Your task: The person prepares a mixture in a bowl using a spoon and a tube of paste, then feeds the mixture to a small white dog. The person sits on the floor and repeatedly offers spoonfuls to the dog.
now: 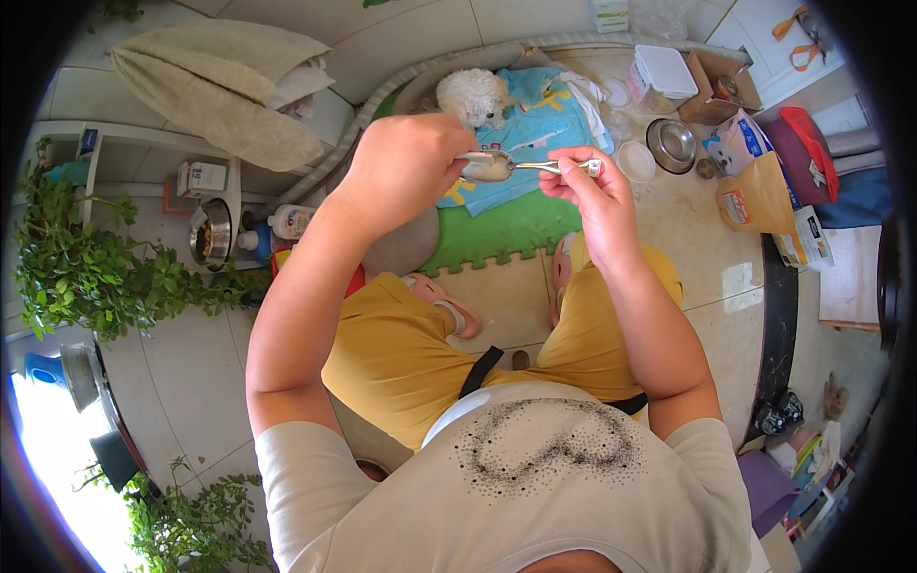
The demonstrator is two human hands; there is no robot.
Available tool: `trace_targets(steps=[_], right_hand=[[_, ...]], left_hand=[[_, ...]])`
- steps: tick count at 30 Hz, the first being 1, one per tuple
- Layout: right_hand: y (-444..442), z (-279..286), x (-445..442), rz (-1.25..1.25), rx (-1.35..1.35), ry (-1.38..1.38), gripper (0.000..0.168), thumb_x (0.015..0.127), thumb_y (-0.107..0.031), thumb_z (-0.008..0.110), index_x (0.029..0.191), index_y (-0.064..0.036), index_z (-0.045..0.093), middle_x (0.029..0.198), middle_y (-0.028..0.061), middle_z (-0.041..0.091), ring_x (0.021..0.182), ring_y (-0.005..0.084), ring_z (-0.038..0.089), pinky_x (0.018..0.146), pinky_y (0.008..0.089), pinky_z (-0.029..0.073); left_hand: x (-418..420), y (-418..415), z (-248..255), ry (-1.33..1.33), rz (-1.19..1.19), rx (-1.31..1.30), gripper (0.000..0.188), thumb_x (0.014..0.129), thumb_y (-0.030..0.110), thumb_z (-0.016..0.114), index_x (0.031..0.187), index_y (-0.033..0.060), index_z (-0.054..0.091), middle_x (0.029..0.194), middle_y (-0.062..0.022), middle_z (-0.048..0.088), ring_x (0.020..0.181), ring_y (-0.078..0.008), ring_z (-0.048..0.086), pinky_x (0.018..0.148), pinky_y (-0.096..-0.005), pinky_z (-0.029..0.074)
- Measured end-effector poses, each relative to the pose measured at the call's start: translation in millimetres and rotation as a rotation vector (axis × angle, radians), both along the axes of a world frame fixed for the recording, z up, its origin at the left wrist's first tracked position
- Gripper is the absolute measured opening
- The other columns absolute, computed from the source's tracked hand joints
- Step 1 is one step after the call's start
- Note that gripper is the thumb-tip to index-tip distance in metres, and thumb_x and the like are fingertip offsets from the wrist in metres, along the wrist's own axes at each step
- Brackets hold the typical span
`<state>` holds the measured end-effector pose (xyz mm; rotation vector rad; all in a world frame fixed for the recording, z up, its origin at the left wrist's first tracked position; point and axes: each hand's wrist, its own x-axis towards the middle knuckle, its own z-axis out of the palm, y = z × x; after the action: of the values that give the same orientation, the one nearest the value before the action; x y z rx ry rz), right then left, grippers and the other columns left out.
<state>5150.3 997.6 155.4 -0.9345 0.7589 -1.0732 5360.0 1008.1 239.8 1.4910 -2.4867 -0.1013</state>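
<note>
My right hand (591, 190) holds the handle of a small metal scoop (548, 166) between thumb and fingers. The scoop's bowl points left, and something pale shows in it, either contents or a reflection. My left hand (408, 168) is at the far end of the bowl, back of the hand up and fingers curled. Its fingertips are mostly hidden, so its grip is unclear. Beyond my hands a white curly-haired dog (471, 97) rests against a blue patterned cloth (530, 147). The cloth partly covers a green foam mat (494, 233).
Right of the mat are a steel bowl (671, 143), a white round dish (635, 161), a lidded plastic tub (659, 79), a cardboard box (716, 82) and a brown paper pouch (759, 197). A white shelf (161, 136), a bowl of kibble (213, 230) and leafy plants (93, 265) stand left.
</note>
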Motion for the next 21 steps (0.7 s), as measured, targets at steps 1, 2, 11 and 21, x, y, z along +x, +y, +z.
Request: trace_targets(steps=[1, 2, 11, 21], right_hand=[[-0.1, 0.1, -0.2, 0.001, 0.001, 0.002, 0.018, 0.087, -0.013, 0.050, 0.095, 0.002, 0.055, 0.082, 0.0086, 0.059, 0.074, 0.0148, 0.058, 0.070, 0.0271, 0.048], [-0.2, 0.1, -0.5, -0.002, -0.001, -0.002, 0.018, 0.087, -0.013, 0.050, 0.095, 0.002, 0.055, 0.082, 0.0086, 0.059, 0.074, 0.0148, 0.058, 0.070, 0.0271, 0.048], [0.1, 1.7, -0.9, -0.017, -0.001, -0.010, 0.018, 0.087, -0.013, 0.050, 0.095, 0.002, 0.055, 0.084, 0.0087, 0.059, 0.075, 0.0151, 0.059, 0.071, 0.0273, 0.048], [-0.5, -0.1, -0.7, 0.004, 0.003, -0.016, 0.018, 0.087, -0.013, 0.050, 0.095, 0.002, 0.055, 0.084, 0.0082, 0.059, 0.076, 0.0150, 0.058, 0.071, 0.0273, 0.048]], left_hand=[[0.5, 0.5, 0.1, -0.013, -0.006, 0.013, 0.010, 0.066, 0.004, 0.061, 0.076, 0.0076, 0.061, 0.074, -0.0041, 0.058, 0.063, -0.0256, 0.055, 0.054, -0.0332, 0.045], [1.3, 0.6, 0.7, 0.021, 0.012, -0.001, 0.010, 0.067, 0.004, 0.061, 0.076, 0.0074, 0.062, 0.074, -0.0043, 0.058, 0.063, -0.0257, 0.056, 0.054, -0.0331, 0.045], [10.6, 6.2, 5.3, 0.027, 0.079, 0.057, 0.010, 0.068, 0.005, 0.061, 0.077, 0.0062, 0.062, 0.075, -0.0057, 0.058, 0.067, -0.0265, 0.056, 0.057, -0.0329, 0.046], [9.4, 5.7, 7.7, 0.079, 0.049, 0.010, 0.010, 0.068, 0.004, 0.061, 0.077, 0.0055, 0.061, 0.075, -0.0059, 0.058, 0.065, -0.0261, 0.056, 0.056, -0.0325, 0.045]])
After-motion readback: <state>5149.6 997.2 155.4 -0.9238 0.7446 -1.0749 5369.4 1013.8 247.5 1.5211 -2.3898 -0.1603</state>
